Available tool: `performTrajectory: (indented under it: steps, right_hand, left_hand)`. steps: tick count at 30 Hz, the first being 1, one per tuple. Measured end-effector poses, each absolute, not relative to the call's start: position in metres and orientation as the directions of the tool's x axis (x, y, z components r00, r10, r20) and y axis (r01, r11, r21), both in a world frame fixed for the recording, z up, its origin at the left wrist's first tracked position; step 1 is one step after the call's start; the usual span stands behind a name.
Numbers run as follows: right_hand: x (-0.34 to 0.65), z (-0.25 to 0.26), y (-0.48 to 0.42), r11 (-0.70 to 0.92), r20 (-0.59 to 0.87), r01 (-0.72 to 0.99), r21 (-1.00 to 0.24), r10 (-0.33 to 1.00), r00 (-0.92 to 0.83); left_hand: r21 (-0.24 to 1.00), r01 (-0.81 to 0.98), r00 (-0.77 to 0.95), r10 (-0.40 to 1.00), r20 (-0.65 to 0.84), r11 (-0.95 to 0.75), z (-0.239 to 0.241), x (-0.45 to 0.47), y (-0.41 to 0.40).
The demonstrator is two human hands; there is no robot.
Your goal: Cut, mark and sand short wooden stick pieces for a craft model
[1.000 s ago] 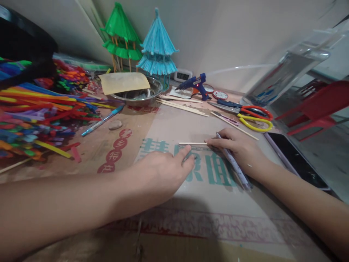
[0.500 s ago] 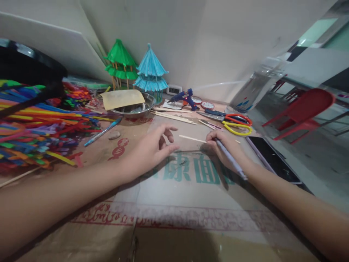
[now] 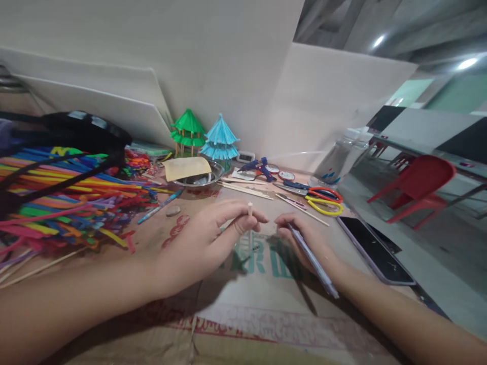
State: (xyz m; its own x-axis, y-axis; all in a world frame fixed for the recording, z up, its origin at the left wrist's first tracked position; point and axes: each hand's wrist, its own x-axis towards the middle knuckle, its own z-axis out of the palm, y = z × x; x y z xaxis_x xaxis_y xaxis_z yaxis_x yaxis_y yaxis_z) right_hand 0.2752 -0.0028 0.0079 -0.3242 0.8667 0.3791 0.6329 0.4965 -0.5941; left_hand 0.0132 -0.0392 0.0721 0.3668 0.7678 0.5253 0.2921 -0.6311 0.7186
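Observation:
My left hand (image 3: 207, 238) pinches a short thin wooden stick (image 3: 250, 209) between thumb and fingers and holds it upright above the cardboard sheet (image 3: 266, 299). My right hand (image 3: 300, 241) is closed round a pen (image 3: 314, 261) whose shaft runs back along my wrist, its tip near the stick. The two hands sit close together over the green printed characters on the cardboard.
A pile of coloured pipe cleaners (image 3: 64, 197) fills the left. Green (image 3: 187, 129) and blue (image 3: 220, 139) model pagodas, a metal bowl (image 3: 198, 177), a blue glue gun (image 3: 258, 167), scissors (image 3: 323, 197), loose sticks, a phone (image 3: 375, 248) and a plastic jar (image 3: 338, 162) stand around.
The stick lay flat on the cardboard under both hands; my left hand has picked it up and now holds it upright. The camera has tilted upward.

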Motion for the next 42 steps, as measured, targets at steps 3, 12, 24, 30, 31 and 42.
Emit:
performTrajectory:
  steps: [3,12,24,30,31,42]
  right_hand:
    - [0.286,-0.002,0.017,0.475,0.429,0.693,-0.543,0.866,-0.257]
    - [0.293,-0.006,0.022,0.448,0.406,0.772,-0.450,0.873,-0.270]
    - [0.297,0.038,0.016,0.282,0.147,0.944,0.170,0.940,-0.308]
    - [0.311,0.044,0.025,0.299,0.049,0.950,0.086,0.951,-0.304]
    - [0.316,0.046,0.029,0.319,0.070,0.947,0.030,0.945,-0.320]
    - [0.406,0.020,0.096,0.227,0.249,0.974,-0.005,0.944,-0.218]
  left_hand:
    - [0.654,0.336,0.340,0.735,0.587,-0.678,0.078,0.007,-0.040]
    - [0.713,0.337,0.325,0.787,0.525,-0.615,0.079,0.006,-0.044]
    - [0.841,0.248,0.345,0.855,0.387,-0.481,0.071,0.007,-0.039]
    - [0.851,0.228,0.356,0.854,0.380,-0.474,0.067,0.009,-0.037]
    - [0.846,0.232,0.355,0.852,0.385,-0.479,0.066,0.009,-0.036]
    - [0.851,0.310,0.340,0.886,0.316,-0.423,0.050,0.004,-0.026]
